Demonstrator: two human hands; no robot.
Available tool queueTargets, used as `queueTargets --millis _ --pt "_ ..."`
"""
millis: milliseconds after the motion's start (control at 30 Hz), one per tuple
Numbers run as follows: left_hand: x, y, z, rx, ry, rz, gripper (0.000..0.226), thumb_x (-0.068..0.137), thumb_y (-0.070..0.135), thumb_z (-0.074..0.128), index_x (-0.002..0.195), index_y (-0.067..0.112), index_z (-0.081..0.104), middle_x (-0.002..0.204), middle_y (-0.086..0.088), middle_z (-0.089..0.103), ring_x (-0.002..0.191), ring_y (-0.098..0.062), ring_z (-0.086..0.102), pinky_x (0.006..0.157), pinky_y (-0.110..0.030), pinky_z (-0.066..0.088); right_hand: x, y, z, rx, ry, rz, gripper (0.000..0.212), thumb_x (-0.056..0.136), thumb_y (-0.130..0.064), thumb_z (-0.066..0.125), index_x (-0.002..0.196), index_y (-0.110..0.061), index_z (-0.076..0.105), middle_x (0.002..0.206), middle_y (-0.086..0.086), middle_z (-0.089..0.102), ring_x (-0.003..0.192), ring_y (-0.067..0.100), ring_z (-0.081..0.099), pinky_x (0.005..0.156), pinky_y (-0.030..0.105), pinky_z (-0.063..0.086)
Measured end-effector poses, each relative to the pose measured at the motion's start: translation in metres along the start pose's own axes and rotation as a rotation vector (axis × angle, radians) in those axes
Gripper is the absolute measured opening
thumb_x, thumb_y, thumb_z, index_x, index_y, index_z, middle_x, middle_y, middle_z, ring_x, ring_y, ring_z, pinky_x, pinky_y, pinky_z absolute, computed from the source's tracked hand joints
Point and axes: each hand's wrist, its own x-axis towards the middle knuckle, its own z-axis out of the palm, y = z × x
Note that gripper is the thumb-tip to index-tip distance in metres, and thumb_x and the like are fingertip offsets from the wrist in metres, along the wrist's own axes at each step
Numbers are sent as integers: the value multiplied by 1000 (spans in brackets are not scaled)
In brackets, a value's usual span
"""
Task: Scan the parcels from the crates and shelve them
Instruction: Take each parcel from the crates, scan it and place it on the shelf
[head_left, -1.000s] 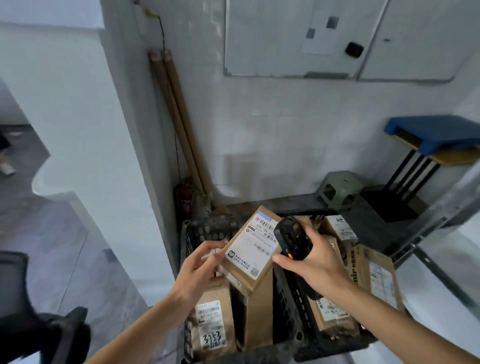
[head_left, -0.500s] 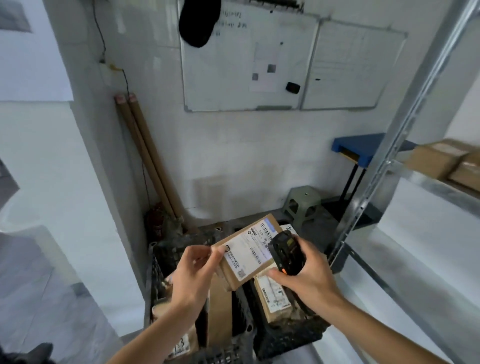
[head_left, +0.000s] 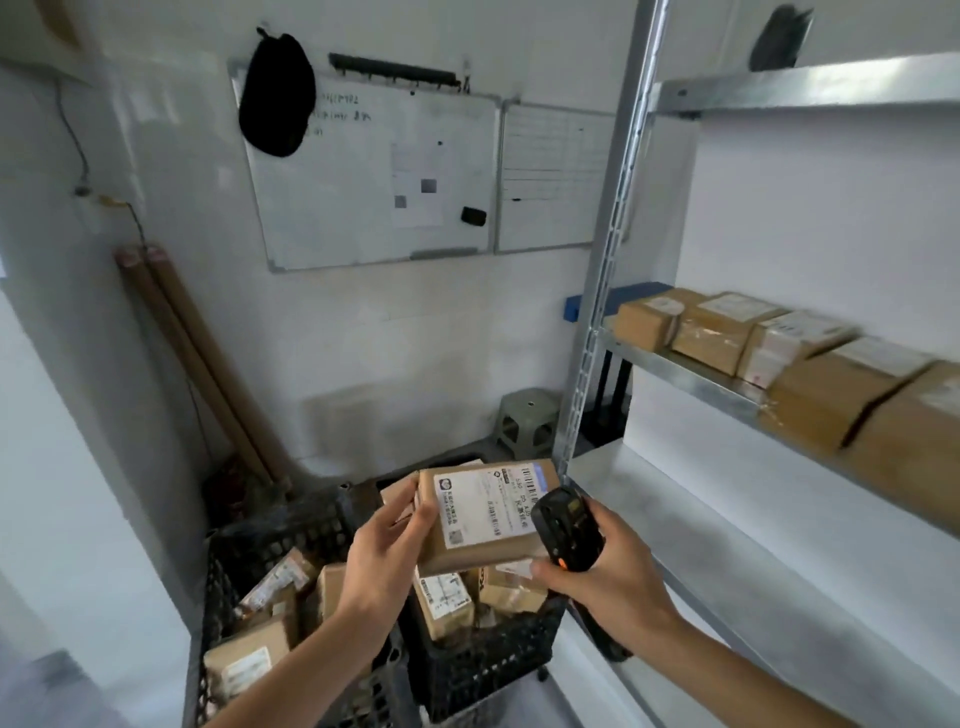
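Far left, two long cardboard tubes (head_left: 208, 364) lean against the wall. Below them sit the black plastic crates (head_left: 467, 670), packed with brown parcels; one labelled box (head_left: 244, 665) lies in the near-left crate, though the mesh and blur make a count of the rest uncertain. Up on the wall, a whiteboard (head_left: 363, 176) with a dark bag (head_left: 277, 93) hanging over its top corner. Now the action: the left hand (head_left: 387, 556) grips a brown parcel (head_left: 483, 514) by its left edge, thumb on top, holding it above the crates with the white shipping label facing up. Just beside it, touching the parcel's right end, the right hand (head_left: 597, 577) is wrapped around a black handheld scanner (head_left: 566, 525), thumb near the orange button, screen tilted toward the label. Behind, a small green stool (head_left: 527, 421) on the floor. Right side, the metal shelving (head_left: 696, 382): a row of taped brown boxes (head_left: 727, 332) lines the middle shelf.
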Motion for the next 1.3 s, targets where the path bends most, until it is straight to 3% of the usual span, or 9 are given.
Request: queueTargets --millis 133,300,467,567,800,933,1033,1100,1300 --pt "-10 15 33 111 112 81 28 90 43 68 113 27 69 105 8 76 101 -10 71 81 -29 57 -18 7 -42 15 -29 15 54 67 -24 93 104 -49 63 105 -38 68 101 -14 62 89 19 51" --pt "-26 35 72 143 62 145 18 91 42 68 102 30 74 95 14 77 94 -2 69 78 -21 51 -41 18 -79 61 -5 64 52 64 -30 92 105 -47 66 105 -30 71 103 -5 65 88 22 52" --pt "-31 35 92 196 -179 77 36 87 51 72 122 44 69 111 16 73 111 -9 64 101 -42 51 -63 27 -104 120 72 134 67 56 -35 89 119 -33 66 109 -19 74 103 3 68 93 34 57" --pt "-34 41 102 202 -268 52 39 86 53 68 125 52 64 105 19 74 112 -12 63 103 -44 50 -80 28 -113 134 108 158 79 46 -47 84 122 -34 64 112 -18 72 104 3 68 95 37 57" --pt "-51 55 124 220 -253 186 25 88 44 68 112 37 71 101 15 77 101 -6 69 85 -25 56 -120 26 -122 110 181 199 70 47 -51 83 113 -44 61 109 -21 72 103 0 67 91 27 56" --pt "-64 56 128 290 -325 241 33 92 47 60 122 34 67 108 15 73 104 -4 65 67 -13 53 -145 24 -123 102 236 221 72 45 -50 83 115 -42 64 107 -21 74 101 0 68 92 28 56" --pt "-72 55 131 317 -413 215 43 88 58 56 129 44 60 113 24 68 112 -6 61 91 -25 56 -166 24 -125 86 275 231 73 45 -51 83 115 -42 65 107 -25 74 100 -4 68 86 20 54" --pt "-79 57 137 340 -455 191 28 92 52 57 120 55 56 102 36 63 107 -3 57 99 -28 50 -180 24 -128 73 286 239 70 49 -47 85 115 -44 65 106 -28 72 97 -10 66 77 9 49" --pt "-99 61 156 369 -584 155 22 95 45 60 107 62 52 82 34 67 92 8 61 74 -8 53 -220 24 -142 31 371 263 67 47 -47 84 111 -46 64 102 -33 71 96 -12 66 75 9 48"
